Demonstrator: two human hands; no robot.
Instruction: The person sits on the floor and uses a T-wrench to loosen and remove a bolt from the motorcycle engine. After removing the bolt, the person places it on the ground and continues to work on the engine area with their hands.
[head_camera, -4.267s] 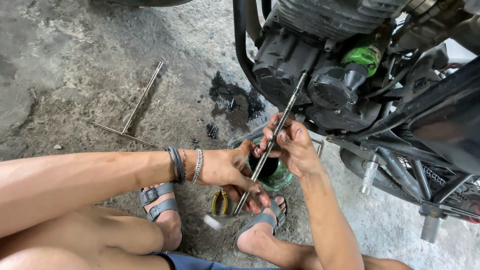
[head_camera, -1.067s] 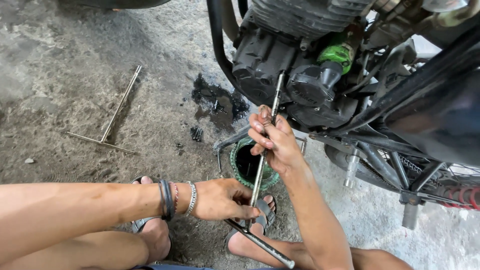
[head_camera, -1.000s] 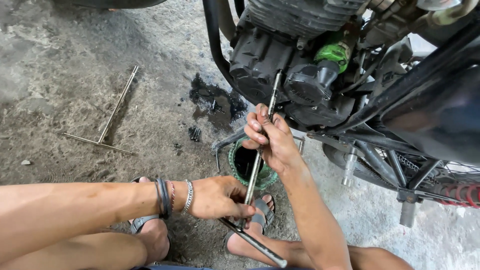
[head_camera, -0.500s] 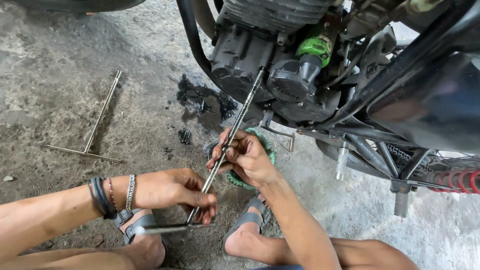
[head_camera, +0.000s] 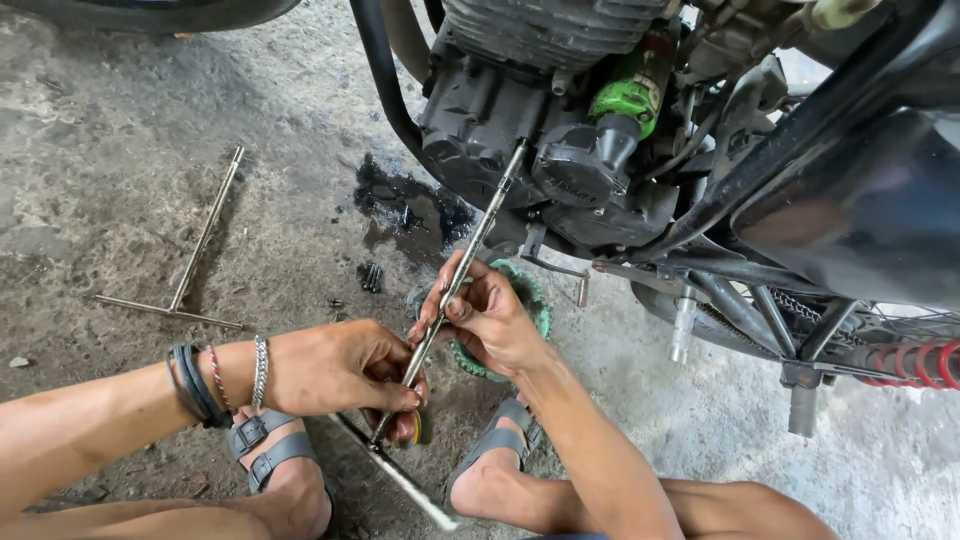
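Looming above, the motorcycle engine (head_camera: 520, 150) takes the T-handle wrench (head_camera: 462, 270)'s socket end; keeping that shaft square should prevent slipping. Right hand (head_camera: 495, 320) pinches the shaft midway; left hand (head_camera: 335, 370) is pressed around its lower crossbar end.

Rough grey concrete floor (head_camera: 120, 120), scuffed and dusty. A metal T-handle wrench (head_camera: 195, 258) lies flat on it, well to the left of and above the left hand (head_camera: 340, 368). A dark oil stain (head_camera: 405, 215) spreads above both hands, and a green round container (head_camera: 520, 300) sits on the floor just behind the right hand (head_camera: 490, 320).
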